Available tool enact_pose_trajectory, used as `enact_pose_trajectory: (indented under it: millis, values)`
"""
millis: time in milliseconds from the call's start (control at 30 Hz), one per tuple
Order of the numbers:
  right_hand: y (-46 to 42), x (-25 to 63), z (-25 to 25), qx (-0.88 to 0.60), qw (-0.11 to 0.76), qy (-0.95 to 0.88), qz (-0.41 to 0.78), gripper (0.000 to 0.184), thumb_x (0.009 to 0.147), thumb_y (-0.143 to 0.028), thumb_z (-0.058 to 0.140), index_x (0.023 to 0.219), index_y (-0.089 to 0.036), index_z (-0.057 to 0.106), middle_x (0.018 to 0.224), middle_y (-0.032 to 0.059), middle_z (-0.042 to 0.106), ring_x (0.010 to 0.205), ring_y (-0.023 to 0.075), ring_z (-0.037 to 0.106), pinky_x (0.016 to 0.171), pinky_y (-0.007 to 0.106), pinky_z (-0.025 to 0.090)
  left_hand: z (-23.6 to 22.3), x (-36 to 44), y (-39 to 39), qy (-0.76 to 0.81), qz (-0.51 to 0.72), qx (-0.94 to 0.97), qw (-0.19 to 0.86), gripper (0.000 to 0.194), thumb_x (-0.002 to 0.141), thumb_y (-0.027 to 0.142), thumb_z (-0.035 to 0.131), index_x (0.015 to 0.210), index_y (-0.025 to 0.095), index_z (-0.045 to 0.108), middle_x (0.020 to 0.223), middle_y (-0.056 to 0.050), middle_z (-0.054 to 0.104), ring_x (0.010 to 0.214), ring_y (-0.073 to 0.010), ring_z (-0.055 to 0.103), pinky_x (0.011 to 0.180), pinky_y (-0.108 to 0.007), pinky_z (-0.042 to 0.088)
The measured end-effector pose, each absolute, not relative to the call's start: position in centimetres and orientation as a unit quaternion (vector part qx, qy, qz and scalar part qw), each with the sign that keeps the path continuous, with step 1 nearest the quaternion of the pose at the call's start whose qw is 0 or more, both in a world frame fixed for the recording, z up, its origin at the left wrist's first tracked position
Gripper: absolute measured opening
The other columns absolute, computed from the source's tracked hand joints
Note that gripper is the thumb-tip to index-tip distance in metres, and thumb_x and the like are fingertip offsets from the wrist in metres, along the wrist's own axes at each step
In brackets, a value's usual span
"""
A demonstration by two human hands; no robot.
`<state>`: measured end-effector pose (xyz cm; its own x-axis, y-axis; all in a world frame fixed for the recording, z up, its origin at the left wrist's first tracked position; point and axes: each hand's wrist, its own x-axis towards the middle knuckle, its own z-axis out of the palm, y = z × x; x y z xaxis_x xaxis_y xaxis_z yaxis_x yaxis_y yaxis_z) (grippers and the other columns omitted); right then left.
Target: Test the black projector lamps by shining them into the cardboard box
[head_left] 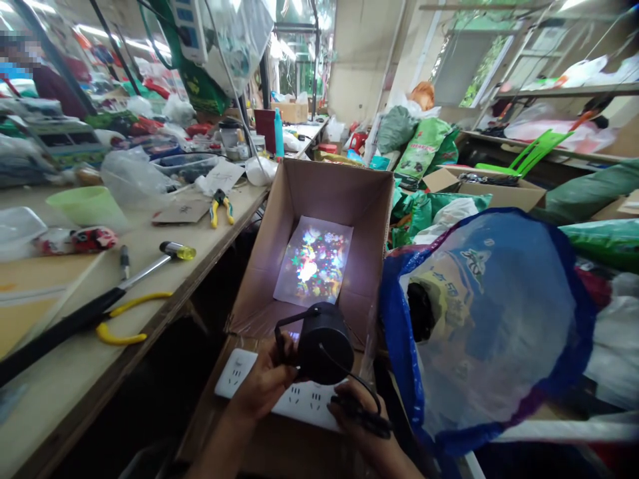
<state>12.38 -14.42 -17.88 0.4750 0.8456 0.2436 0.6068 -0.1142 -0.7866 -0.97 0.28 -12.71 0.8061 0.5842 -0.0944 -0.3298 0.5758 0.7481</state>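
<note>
My left hand [263, 382] is closed around the back of a round black projector lamp [323, 342], holding it up and pointed into an open cardboard box [279, 226]. A bright patch of coloured shapes [314, 261] shows on the box's inner floor. My right hand [357, 416] is closed on the lamp's black cord and plug [363, 419], just above a white power strip [294, 398] that lies on the box's near flap.
A long wooden bench [150, 266] runs along the left with a screwdriver [154, 261], yellow-handled pliers [221, 207], a green bowl [87, 205] and plastic bags. A large blue-rimmed plastic sack [494, 319] stands right of the box. Green sacks and cartons lie behind. Another person sits far left.
</note>
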Motion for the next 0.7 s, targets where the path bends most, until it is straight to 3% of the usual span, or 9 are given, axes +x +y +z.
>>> enact_pose_trajectory:
  millis: [300,400,500,600,700]
  values:
    - [-15.6,12.0,-20.5,-0.717,0.454,-0.502,0.168,0.002,0.076,-0.019,0.063,0.074,-0.019,0.065,0.073,0.0027,0.062,0.065,0.0155,0.060,0.059,0.022,0.048,-13.4,-0.9,0.5,0.156,0.264,0.477,0.824,0.029,0.063,0.017,0.076,0.073,0.020,0.049,0.074,0.003,0.055,0.073,-0.0114,0.052,0.066,-0.023,0.043]
    - [-15.6,11.9,-19.5,-0.711,0.496,-0.452,0.211,0.004,0.076,-0.022,0.064,0.073,-0.020,0.065,0.072,0.0024,0.063,0.070,0.0187,0.061,0.067,0.027,0.050,-13.2,-0.8,0.3,0.150,0.252,0.542,0.787,0.022,0.067,0.021,0.072,0.076,0.018,0.052,0.079,0.000,0.058,0.078,-0.0155,0.053,0.071,-0.028,0.043]
    - [-15.5,12.0,-18.4,-0.711,0.557,-0.349,0.248,0.013,0.077,-0.033,0.066,0.081,-0.021,0.066,0.082,0.0043,0.065,0.087,0.0240,0.061,0.081,0.034,0.049,-12.7,-0.9,-0.3,0.156,0.234,0.615,0.736,0.019,0.071,0.019,0.066,0.087,0.016,0.057,0.085,-0.003,0.060,0.082,-0.0182,0.053,0.074,-0.030,0.042]
    - [-15.7,12.1,-18.0,-0.709,0.600,-0.242,0.279,0.024,0.079,-0.041,0.063,0.086,-0.019,0.062,0.084,0.0056,0.065,0.082,0.0235,0.061,0.075,0.035,0.051,-12.2,-1.1,-1.2,0.188,0.224,0.681,0.671,0.015,0.074,0.012,0.059,0.088,0.017,0.056,0.080,0.000,0.057,0.075,-0.0161,0.050,0.069,-0.028,0.039]
    - [-16.1,11.8,-17.7,-0.625,0.660,-0.174,0.379,0.032,0.074,-0.038,0.070,0.098,-0.020,0.057,0.094,0.0048,0.064,0.083,0.0225,0.062,0.074,0.036,0.052,-11.8,-1.4,-1.9,0.217,0.220,0.736,0.603,0.013,0.074,0.006,0.054,0.077,0.019,0.051,0.069,0.003,0.049,0.067,-0.0150,0.044,0.064,-0.028,0.033]
